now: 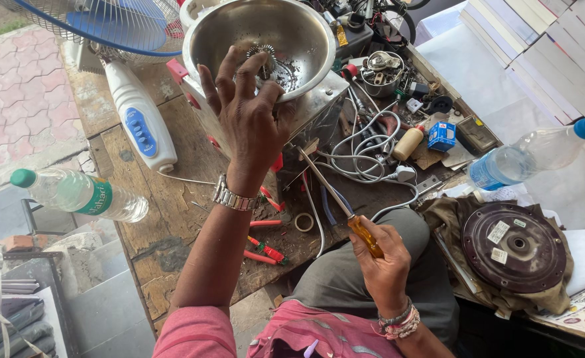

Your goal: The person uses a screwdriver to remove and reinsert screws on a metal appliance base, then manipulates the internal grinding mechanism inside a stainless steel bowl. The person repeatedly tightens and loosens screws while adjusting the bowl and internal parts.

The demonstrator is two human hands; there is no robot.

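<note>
Left hand [249,119], fingers spread, grips the toothed hub [263,58] inside the steel bowl [305,33]; right hand [382,265], fingers clamped, angles the screwdriver [335,199] toward it.

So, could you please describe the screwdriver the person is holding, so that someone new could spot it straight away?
Start at the big steel bowl on the wooden workbench, which the left hand grips. Just below and right of it, the right hand holds the screwdriver. Its clear amber handle and long thin shaft, pointing up towards the bowl, set it apart from the small red tools lying nearby.
</note>
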